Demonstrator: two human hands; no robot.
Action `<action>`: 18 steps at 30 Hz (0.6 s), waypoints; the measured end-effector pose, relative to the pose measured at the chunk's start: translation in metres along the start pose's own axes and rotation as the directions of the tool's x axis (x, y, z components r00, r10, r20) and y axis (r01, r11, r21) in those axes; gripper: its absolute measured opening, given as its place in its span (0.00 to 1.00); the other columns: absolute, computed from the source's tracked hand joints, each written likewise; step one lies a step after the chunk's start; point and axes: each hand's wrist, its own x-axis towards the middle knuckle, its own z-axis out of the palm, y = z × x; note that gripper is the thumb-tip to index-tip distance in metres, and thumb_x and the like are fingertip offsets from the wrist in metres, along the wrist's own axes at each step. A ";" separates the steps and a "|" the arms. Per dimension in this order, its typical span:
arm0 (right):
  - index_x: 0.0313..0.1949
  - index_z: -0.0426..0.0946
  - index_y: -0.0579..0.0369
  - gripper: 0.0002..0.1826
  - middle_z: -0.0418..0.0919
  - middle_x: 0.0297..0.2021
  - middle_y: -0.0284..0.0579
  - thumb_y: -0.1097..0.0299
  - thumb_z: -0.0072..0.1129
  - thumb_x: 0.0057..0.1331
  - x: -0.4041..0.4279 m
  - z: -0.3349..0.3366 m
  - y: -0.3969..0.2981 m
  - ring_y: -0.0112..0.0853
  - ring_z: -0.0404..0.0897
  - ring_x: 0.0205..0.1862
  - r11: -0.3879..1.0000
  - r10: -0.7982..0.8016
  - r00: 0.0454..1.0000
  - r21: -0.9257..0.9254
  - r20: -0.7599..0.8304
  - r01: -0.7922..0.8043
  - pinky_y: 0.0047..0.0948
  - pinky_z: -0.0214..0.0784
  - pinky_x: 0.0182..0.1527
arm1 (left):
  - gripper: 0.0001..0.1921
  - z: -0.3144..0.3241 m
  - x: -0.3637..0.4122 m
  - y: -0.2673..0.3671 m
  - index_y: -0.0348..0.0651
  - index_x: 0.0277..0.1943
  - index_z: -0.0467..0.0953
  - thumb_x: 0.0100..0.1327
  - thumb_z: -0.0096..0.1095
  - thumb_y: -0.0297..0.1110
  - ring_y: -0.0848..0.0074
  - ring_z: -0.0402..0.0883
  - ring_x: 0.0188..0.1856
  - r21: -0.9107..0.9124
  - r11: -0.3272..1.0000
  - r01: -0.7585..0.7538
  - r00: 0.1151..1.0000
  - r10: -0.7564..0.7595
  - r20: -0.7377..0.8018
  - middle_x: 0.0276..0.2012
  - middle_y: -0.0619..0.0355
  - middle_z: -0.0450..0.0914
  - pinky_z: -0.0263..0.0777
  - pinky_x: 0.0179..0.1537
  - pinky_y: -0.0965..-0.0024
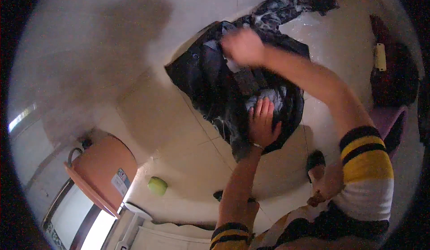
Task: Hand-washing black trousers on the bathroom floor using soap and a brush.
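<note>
A dark, wet garment (215,78) lies spread on the floor, one sleeve (285,8) stretched toward the top right. White suds streak the sleeve and the lower left edge. My left hand (263,124) rests flat on its lower part, thumb apart, beside a light patterned patch (278,97). Over the upper part, my right hand (245,46) is bent into a loose fist and blurred. Something whitish shows just under it; whether my fingers hold anything is hidden.
Pale tiles (174,122) surround the garment. At the lower left are an orange bucket (104,169) with a label and handle, and a green soap-like block (157,186). Dark cloth (393,78) with a cream-coloured bar (380,56) on it and a purple item (386,120) are at right.
</note>
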 end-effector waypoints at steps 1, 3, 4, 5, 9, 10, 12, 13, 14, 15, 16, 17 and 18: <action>0.22 0.69 0.54 0.05 0.70 0.21 0.45 0.67 0.50 0.45 0.004 0.003 0.006 0.39 0.73 0.23 1.000 -0.001 1.000 -0.005 0.001 0.001 0.37 0.65 0.22 | 0.31 0.000 0.010 0.003 0.39 0.57 0.58 0.51 0.51 0.46 0.62 0.55 0.61 0.009 1.000 -0.013 0.999 0.013 -0.046 0.58 0.51 0.58 0.46 0.57 0.54; 0.24 0.70 0.56 0.07 0.71 0.22 0.47 0.67 0.50 0.45 0.012 0.014 0.006 0.41 0.74 0.26 0.998 0.041 0.996 0.046 -0.082 -0.038 0.39 0.65 0.25 | 0.30 -0.002 0.004 0.001 0.39 0.56 0.60 0.51 0.50 0.45 0.62 0.55 0.60 0.006 1.000 0.006 1.000 -0.006 -0.003 0.58 0.51 0.59 0.47 0.57 0.54; 0.24 0.70 0.56 0.07 0.71 0.22 0.48 0.67 0.49 0.46 -0.016 0.016 -0.025 0.40 0.74 0.25 0.998 0.068 0.998 0.018 -0.009 -0.068 0.38 0.65 0.24 | 0.30 -0.003 -0.006 -0.006 0.39 0.56 0.60 0.51 0.50 0.44 0.62 0.55 0.61 0.023 0.999 0.035 0.999 -0.035 0.003 0.58 0.51 0.60 0.46 0.57 0.55; 0.23 0.69 0.56 0.07 0.71 0.21 0.48 0.67 0.50 0.46 -0.046 0.011 -0.055 0.39 0.73 0.24 0.996 -0.041 0.993 0.085 0.107 0.032 0.37 0.65 0.23 | 0.29 -0.005 -0.008 -0.016 0.39 0.56 0.61 0.52 0.49 0.44 0.62 0.55 0.61 0.053 0.997 0.060 0.998 -0.060 0.001 0.58 0.51 0.60 0.46 0.58 0.55; 0.23 0.69 0.55 0.06 0.71 0.22 0.47 0.67 0.50 0.46 -0.022 0.016 -0.006 0.38 0.74 0.24 0.985 -0.171 0.984 -0.013 0.038 0.172 0.36 0.66 0.23 | 0.28 -0.003 0.002 -0.003 0.39 0.56 0.60 0.52 0.49 0.43 0.62 0.55 0.61 0.006 1.000 0.009 0.996 -0.010 0.090 0.58 0.51 0.59 0.45 0.58 0.57; 0.23 0.69 0.55 0.06 0.71 0.22 0.47 0.67 0.50 0.46 -0.021 0.016 -0.010 0.38 0.74 0.24 0.986 -0.168 0.985 -0.010 0.044 0.169 0.36 0.66 0.23 | 0.28 -0.002 0.001 -0.004 0.39 0.56 0.60 0.52 0.49 0.42 0.62 0.55 0.61 0.006 1.000 0.004 0.999 -0.005 0.045 0.58 0.51 0.60 0.45 0.58 0.57; 0.23 0.69 0.55 0.06 0.72 0.23 0.46 0.68 0.50 0.46 -0.011 0.014 -0.017 0.39 0.74 0.25 1.000 -0.028 0.999 0.013 0.030 0.028 0.36 0.66 0.24 | 0.28 -0.004 0.000 -0.004 0.38 0.56 0.61 0.52 0.50 0.42 0.62 0.55 0.61 0.021 1.000 0.007 1.000 -0.007 0.019 0.58 0.51 0.60 0.47 0.58 0.56; 0.23 0.70 0.55 0.06 0.72 0.24 0.46 0.68 0.50 0.46 0.000 0.016 -0.022 0.39 0.75 0.26 0.999 0.026 1.000 0.036 0.012 -0.026 0.37 0.67 0.24 | 0.28 -0.006 -0.006 -0.010 0.38 0.56 0.61 0.52 0.50 0.42 0.62 0.55 0.61 0.039 0.999 0.015 1.000 -0.016 0.011 0.58 0.51 0.60 0.47 0.58 0.56; 0.24 0.70 0.54 0.06 0.73 0.25 0.44 0.68 0.50 0.45 -0.028 0.018 -0.051 0.37 0.75 0.26 1.000 0.007 0.988 -0.003 0.154 -0.007 0.35 0.67 0.25 | 0.29 -0.005 -0.016 -0.019 0.38 0.56 0.60 0.52 0.50 0.42 0.62 0.55 0.61 0.059 0.998 0.030 0.999 -0.032 0.035 0.58 0.51 0.59 0.47 0.58 0.56; 0.24 0.70 0.53 0.06 0.73 0.24 0.41 0.67 0.50 0.45 -0.104 0.116 -0.029 0.36 0.75 0.25 0.999 0.004 0.984 -0.033 -0.179 -0.010 0.34 0.66 0.24 | 0.29 0.011 -0.003 -0.004 0.38 0.56 0.60 0.52 0.50 0.42 0.62 0.55 0.61 0.018 1.000 -0.025 0.998 0.024 0.058 0.58 0.51 0.58 0.47 0.58 0.56; 0.25 0.70 0.54 0.06 0.73 0.23 0.41 0.67 0.49 0.46 -0.080 0.048 -0.039 0.36 0.75 0.25 0.998 -0.044 0.994 0.037 0.098 0.041 0.35 0.66 0.24 | 0.29 -0.003 0.001 -0.012 0.38 0.56 0.60 0.52 0.50 0.42 0.62 0.55 0.61 0.046 0.999 0.009 0.998 -0.012 0.061 0.58 0.51 0.58 0.47 0.58 0.56; 0.25 0.70 0.54 0.07 0.73 0.23 0.42 0.67 0.49 0.47 -0.053 0.047 -0.039 0.37 0.75 0.24 0.994 -0.091 0.989 0.073 0.116 0.083 0.35 0.66 0.23 | 0.29 -0.015 0.007 -0.020 0.38 0.56 0.60 0.51 0.51 0.43 0.62 0.55 0.60 0.078 0.995 0.058 0.990 -0.067 0.121 0.58 0.51 0.59 0.48 0.58 0.56; 0.26 0.70 0.55 0.07 0.73 0.23 0.42 0.67 0.48 0.48 -0.036 0.027 -0.022 0.37 0.75 0.24 0.997 -0.067 0.990 0.035 0.127 0.063 0.36 0.66 0.23 | 0.30 -0.021 0.008 -0.003 0.38 0.56 0.60 0.50 0.52 0.43 0.61 0.56 0.60 0.049 0.997 0.061 0.976 -0.070 0.207 0.58 0.51 0.59 0.48 0.57 0.56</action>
